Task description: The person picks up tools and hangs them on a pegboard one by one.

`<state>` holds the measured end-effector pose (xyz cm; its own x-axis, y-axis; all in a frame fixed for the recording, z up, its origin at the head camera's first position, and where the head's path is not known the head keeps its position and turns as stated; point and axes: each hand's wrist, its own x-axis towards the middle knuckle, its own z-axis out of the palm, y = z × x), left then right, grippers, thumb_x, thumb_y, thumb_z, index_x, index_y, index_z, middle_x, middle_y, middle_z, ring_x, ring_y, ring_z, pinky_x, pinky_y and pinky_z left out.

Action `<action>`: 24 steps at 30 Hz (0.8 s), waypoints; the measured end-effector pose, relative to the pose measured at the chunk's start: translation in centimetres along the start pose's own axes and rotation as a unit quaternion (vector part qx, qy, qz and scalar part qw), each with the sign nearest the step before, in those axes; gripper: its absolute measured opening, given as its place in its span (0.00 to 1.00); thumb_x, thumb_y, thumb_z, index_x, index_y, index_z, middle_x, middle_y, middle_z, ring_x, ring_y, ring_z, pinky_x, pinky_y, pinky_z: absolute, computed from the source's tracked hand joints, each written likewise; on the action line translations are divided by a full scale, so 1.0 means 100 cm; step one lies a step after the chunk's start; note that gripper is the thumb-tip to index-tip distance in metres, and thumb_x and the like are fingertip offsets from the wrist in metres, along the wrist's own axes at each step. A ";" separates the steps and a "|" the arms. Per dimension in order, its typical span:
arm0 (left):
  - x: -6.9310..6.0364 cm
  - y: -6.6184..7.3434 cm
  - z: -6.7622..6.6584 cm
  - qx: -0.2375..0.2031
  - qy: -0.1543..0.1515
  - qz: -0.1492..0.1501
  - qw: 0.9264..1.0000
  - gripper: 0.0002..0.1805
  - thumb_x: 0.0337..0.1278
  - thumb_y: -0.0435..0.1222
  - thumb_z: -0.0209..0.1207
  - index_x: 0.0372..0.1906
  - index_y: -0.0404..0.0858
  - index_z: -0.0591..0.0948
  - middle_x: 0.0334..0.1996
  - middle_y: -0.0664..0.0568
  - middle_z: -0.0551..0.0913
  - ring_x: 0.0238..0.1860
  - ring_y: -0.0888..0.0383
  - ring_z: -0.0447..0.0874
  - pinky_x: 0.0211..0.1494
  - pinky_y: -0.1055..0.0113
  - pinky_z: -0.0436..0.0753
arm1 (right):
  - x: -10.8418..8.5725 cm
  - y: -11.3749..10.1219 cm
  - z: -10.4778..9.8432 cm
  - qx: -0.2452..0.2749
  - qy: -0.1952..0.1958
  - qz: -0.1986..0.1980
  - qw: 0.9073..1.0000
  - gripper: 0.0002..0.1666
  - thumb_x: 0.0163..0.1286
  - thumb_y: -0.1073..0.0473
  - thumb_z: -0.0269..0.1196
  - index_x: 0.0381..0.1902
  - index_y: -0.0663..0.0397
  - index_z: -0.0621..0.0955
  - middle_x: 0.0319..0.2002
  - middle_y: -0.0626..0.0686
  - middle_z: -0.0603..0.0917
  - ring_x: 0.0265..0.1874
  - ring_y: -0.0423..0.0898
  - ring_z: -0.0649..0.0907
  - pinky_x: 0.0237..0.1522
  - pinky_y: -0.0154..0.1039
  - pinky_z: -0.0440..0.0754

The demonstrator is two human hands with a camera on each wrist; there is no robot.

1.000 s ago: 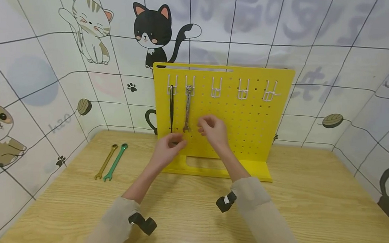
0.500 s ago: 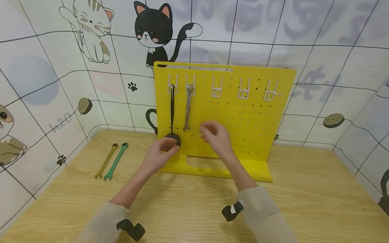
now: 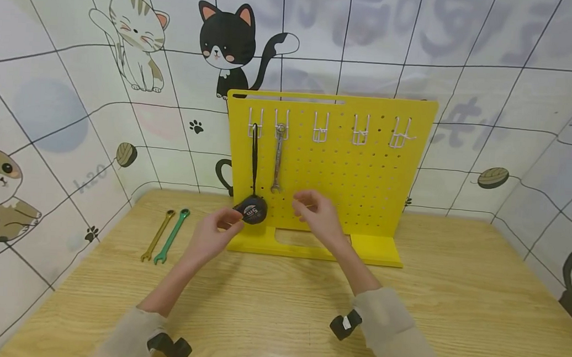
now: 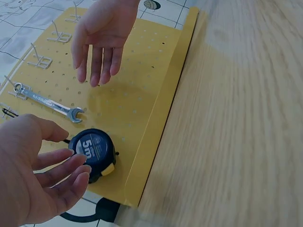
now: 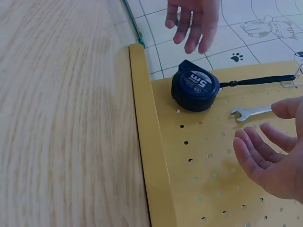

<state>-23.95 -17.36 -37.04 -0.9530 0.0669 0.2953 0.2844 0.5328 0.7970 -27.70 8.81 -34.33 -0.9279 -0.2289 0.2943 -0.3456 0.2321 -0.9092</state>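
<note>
A black tape measure [image 3: 254, 209] marked 5m hangs by its black strap from the leftmost white hook on a yellow pegboard [image 3: 365, 178]. Beside it a silver combination wrench [image 3: 278, 161] hangs by its ring end, open end down. My left hand [image 3: 212, 234] is just left of the tape measure, fingers loosely bent and holding nothing. The right wrist view shows a gap between that hand and the tape measure [image 5: 194, 90]. In front of the board, right of the wrench, my right hand [image 3: 320, 217] hovers with relaxed fingers and nothing in them.
On the wooden table [image 3: 277, 305], left of the board, lie a gold wrench [image 3: 158, 236] and a green wrench [image 3: 172, 237] side by side. Three more white hooks run along the board's upper right, including a middle hook [image 3: 321, 128]. A cat-print backdrop [image 3: 178, 154] stands behind.
My left hand has drawn back left and down from the tape measure, which has come into full view. The right hand has dropped slightly. The wrenches have stayed put.
</note>
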 end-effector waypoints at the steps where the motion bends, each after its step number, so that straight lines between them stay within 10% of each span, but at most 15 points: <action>1: -0.001 -0.002 -0.002 0.003 0.003 0.001 1.000 0.14 0.67 0.38 0.63 0.52 0.34 0.83 0.45 0.45 0.86 0.45 0.49 0.83 0.49 0.58 0.81 | -0.001 0.000 0.000 -0.003 0.001 0.000 1.000 0.22 0.76 0.57 0.61 0.60 0.65 0.77 0.50 0.59 0.83 0.46 0.60 0.84 0.44 0.41 0.85; 11: -0.017 -0.019 -0.029 0.047 0.015 -0.008 0.999 0.14 0.67 0.35 0.62 0.51 0.31 0.82 0.43 0.43 0.86 0.44 0.47 0.84 0.49 0.57 0.81 | -0.009 0.003 0.011 -0.019 -0.022 -0.014 0.999 0.23 0.75 0.57 0.62 0.62 0.63 0.76 0.48 0.60 0.83 0.40 0.51 0.85 0.46 0.53 0.85; 24: -0.036 -0.046 -0.062 0.084 0.007 -0.025 0.996 0.15 0.64 0.32 0.63 0.52 0.28 0.80 0.44 0.40 0.85 0.44 0.44 0.85 0.47 0.56 0.82 | -0.015 0.002 0.029 -0.015 -0.031 0.002 0.999 0.23 0.72 0.60 0.63 0.62 0.62 0.76 0.49 0.59 0.83 0.43 0.63 0.84 0.45 0.58 0.84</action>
<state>-21.21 -25.24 -38.47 -0.9638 0.0260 0.2652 0.2141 0.6683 0.7124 -25.95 6.50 -35.81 -0.9194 -0.2854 0.2707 -0.3463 0.2609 -0.9011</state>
